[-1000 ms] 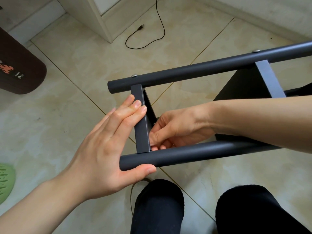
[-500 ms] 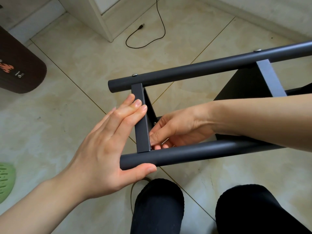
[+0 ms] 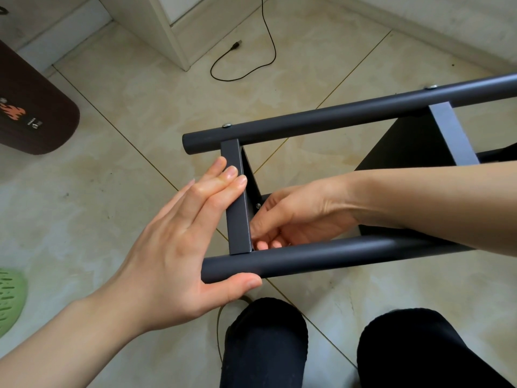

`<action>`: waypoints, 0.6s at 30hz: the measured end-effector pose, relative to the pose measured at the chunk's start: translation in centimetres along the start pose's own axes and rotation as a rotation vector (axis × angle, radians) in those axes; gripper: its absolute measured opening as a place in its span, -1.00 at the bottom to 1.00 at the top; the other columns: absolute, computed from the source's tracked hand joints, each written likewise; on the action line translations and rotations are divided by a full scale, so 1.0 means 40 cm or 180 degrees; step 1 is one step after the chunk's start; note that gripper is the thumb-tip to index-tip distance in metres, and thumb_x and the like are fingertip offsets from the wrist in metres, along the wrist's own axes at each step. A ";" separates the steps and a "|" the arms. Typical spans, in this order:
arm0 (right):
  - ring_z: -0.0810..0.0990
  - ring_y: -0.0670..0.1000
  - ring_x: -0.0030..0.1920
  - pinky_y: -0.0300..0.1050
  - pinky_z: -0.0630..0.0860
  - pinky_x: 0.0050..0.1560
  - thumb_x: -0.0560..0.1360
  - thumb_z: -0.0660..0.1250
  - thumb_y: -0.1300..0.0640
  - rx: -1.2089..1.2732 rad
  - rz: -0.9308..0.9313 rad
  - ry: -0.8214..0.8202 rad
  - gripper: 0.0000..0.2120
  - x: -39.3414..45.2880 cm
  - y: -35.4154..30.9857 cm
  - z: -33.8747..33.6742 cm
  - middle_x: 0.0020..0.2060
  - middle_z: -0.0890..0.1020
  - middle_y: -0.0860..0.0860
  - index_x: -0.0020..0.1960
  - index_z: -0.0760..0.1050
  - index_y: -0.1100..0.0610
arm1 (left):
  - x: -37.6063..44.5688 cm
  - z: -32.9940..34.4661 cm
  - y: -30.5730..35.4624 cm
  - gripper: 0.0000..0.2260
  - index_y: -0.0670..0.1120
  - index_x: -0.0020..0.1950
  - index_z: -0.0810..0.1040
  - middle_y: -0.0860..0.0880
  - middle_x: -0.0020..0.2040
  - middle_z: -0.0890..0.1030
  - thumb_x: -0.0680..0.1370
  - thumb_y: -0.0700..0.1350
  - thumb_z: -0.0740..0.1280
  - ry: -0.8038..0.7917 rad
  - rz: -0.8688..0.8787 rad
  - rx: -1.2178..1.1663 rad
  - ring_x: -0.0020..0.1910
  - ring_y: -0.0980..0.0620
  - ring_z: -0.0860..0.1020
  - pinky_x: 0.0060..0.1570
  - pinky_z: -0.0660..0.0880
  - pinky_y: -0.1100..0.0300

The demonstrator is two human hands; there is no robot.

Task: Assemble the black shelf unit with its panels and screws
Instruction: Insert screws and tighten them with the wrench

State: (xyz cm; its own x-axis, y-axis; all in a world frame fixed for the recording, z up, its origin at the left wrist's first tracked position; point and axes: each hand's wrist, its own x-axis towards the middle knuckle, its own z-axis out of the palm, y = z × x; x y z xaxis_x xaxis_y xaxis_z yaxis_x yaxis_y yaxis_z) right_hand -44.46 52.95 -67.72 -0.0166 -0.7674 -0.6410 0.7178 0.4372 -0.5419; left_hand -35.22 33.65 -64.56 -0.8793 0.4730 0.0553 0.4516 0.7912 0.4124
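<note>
Beige floor tiles (image 3: pixel 117 208) with thin gold grout lines fill the room's lower view; shelf frame lies on its side over them, w/ everything below placed relative to its near tube.

Closest to cam, below the near tube (image 3: pixel 335 256): two knees in black trousers (image 3: pixel 265 343), a thin olive cord looping on the tile just left of them.

Left hand (image 3: pixel 179 247) sits at the near tube's left end, thumb under the tube end, fingers straight and together, pressed flat against the outer face of the end crossbar (image 3: pixel 237 203). Nothing gripped in a curl – it's bracing.

Right hand (image 3: pixel 296 217) reaches in from the right, just above the near tube, inside the frame next to the crossbar. Fingers curled together low by the crossbar's foot; what they pinch is hidden, can't tell. A small silver screw (image 3: pixel 258 205) shows on the panel's inner face just above the thumb.

Beyond the hands, black panel (image 3: pixel 408 147) stands between near tube and far tube (image 3: pixel 349 116), w/ a second crossbar (image 3: pixel 453 133) on the right. Two screw heads sit on top of the far tube.

Further off: black USB cable (image 3: pixel 251 65) on the tile past the far tube, white cabinet base (image 3: pixel 167 32) behind it. Far left of the near tube: dark brown rounded object (image 3: pixel 33 107) w/ an orange flame mark; green perforated item (image 3: pixel 11 301) at the left edge.
</note>
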 end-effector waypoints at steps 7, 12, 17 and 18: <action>0.49 -0.14 -0.47 -0.34 0.49 -0.37 0.55 0.31 0.22 -0.0268 -0.0066 0.0124 -0.82 0.002 0.003 0.003 -0.42 0.58 0.01 -0.21 0.58 0.21 | -0.001 0.001 0.000 -0.18 -0.13 0.56 0.21 0.08 0.52 0.21 0.46 0.32 0.29 -0.0005 -0.0016 -0.0058 0.62 0.01 0.09 0.47 0.22 -0.06; 0.52 -0.12 -0.40 -0.32 0.53 -0.26 0.61 0.24 0.26 -0.0153 -0.0124 -0.0030 -0.79 -0.004 -0.001 -0.003 -0.33 0.58 0.05 -0.18 0.54 0.24 | 0.000 0.001 0.000 -0.18 -0.14 0.56 0.22 0.07 0.52 0.21 0.46 0.32 0.29 -0.0012 -0.0011 -0.0046 0.62 0.01 0.09 0.48 0.21 -0.04; 0.53 -0.11 -0.38 -0.30 0.54 -0.26 0.55 0.28 0.24 -0.0281 -0.0147 -0.0056 -0.84 -0.011 -0.006 -0.001 -0.32 0.59 0.04 -0.19 0.55 0.22 | -0.001 0.001 0.000 -0.19 -0.13 0.56 0.21 0.09 0.51 0.20 0.46 0.32 0.28 -0.0006 0.0007 -0.0047 0.62 0.03 0.08 0.50 0.19 0.02; 0.52 -0.11 -0.38 -0.30 0.54 -0.27 0.55 0.28 0.24 -0.0316 -0.0152 -0.0038 -0.82 -0.012 -0.007 0.000 -0.33 0.59 0.04 -0.21 0.56 0.21 | -0.001 0.001 0.001 -0.19 -0.14 0.56 0.21 0.09 0.51 0.20 0.46 0.32 0.28 -0.0005 0.0008 -0.0048 0.62 0.03 0.08 0.51 0.18 0.04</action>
State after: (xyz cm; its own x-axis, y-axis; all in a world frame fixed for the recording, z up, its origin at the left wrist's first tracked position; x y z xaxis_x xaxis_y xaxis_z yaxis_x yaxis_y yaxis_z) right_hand -44.67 53.20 -67.27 -0.0404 -0.7937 -0.6070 0.6438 0.4439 -0.6233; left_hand -35.18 33.67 -64.59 -0.8779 0.4757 0.0549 0.4515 0.7841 0.4259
